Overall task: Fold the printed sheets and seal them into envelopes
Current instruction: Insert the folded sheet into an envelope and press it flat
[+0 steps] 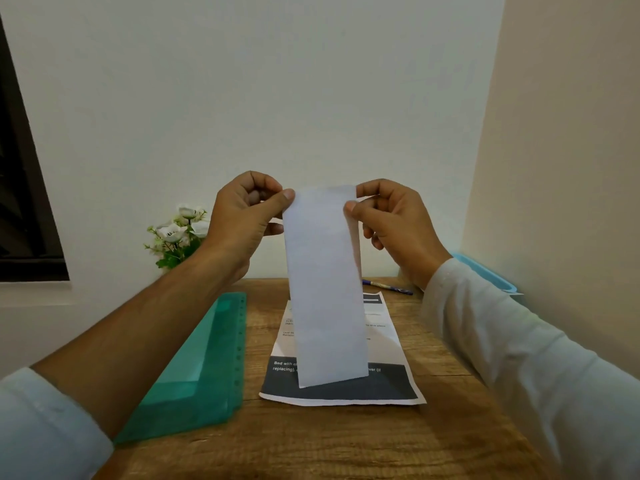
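A: What do you see on the arms?
B: I see a pale shirt with long sleeves. The left sleeve (45, 424) ends near the elbow.
A: And the right sleeve (512, 348)?
B: I see it reach the wrist, with soft folds. The left hand (242, 220) and right hand (398, 223) are bare.

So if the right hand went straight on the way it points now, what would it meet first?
The right hand points up and leftward and pinches the top edge of the folded white sheet. Past that sheet, the left hand would probably come first, though depth is unclear.
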